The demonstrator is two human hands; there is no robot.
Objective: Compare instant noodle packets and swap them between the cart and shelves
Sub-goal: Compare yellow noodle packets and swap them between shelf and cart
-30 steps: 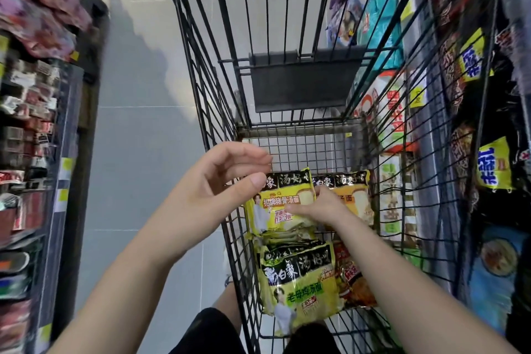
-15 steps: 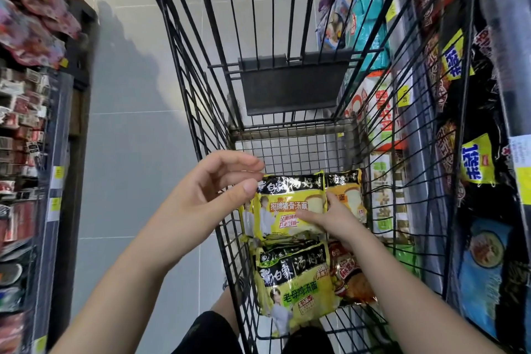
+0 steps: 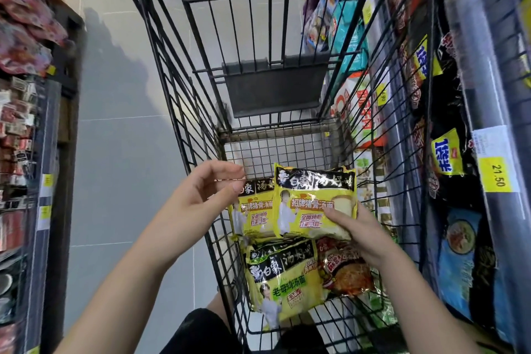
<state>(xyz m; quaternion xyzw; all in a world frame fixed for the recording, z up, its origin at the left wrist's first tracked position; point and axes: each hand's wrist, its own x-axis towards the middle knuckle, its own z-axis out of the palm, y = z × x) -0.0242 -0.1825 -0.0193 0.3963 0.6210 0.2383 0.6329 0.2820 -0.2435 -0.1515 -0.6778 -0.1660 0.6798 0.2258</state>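
Comparison step in hand: right grip (image 3: 353, 227) pinches a yellow noodle packet (image 3: 313, 198) above other packets (image 3: 284, 276) in the cart (image 3: 273, 89), left grip (image 3: 201, 201) loosely curled, empty; next move likely calls for carrying it to the shelf (image 3: 488, 66).

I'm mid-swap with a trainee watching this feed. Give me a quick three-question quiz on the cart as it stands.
1. True or false: the right hand grips a yellow plastic noodle packet with a black top band.
2. Which packet lies beside the yellow packet with green lettering in the black wire cart? A) red-orange foil packet B) blue packet C) white box
3. Fill in: the large yellow price label at far right reads ___.
Key: 1 true; 2 A; 3 21.50
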